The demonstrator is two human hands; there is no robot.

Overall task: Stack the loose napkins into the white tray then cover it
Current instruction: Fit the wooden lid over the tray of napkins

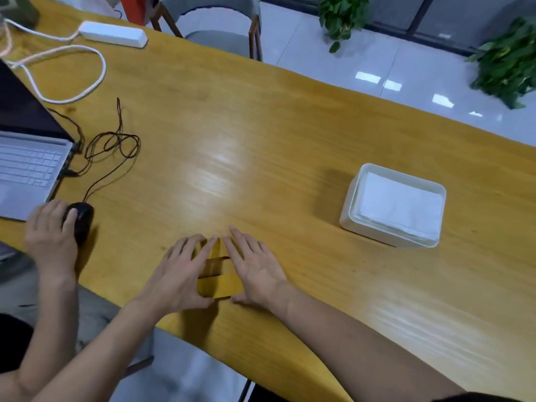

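Note:
A white tray (pixel 347 216) stands on the wooden table to the right, holding a stack of white napkins (pixel 403 207) that fills it. Near the table's front edge lies a flat wood-coloured lid (pixel 221 281) with a dark slot across it. My left hand (pixel 179 274) rests on its left side and my right hand (pixel 255 268) on its right side. The fingers of both are straight and spread, fingertips nearly meeting at the far edge. Both thumbs sit at the lid's near edge. The tray is well apart from my hands, to their right.
Another person's hand (pixel 50 233) rests on a black mouse (pixel 82 220) at the left, beside an open laptop (pixel 29 166). Thin dark cables (pixel 116 143), a white cable and a power strip (pixel 113 33) lie at the back left. A chair (pixel 220 30) stands behind the table.

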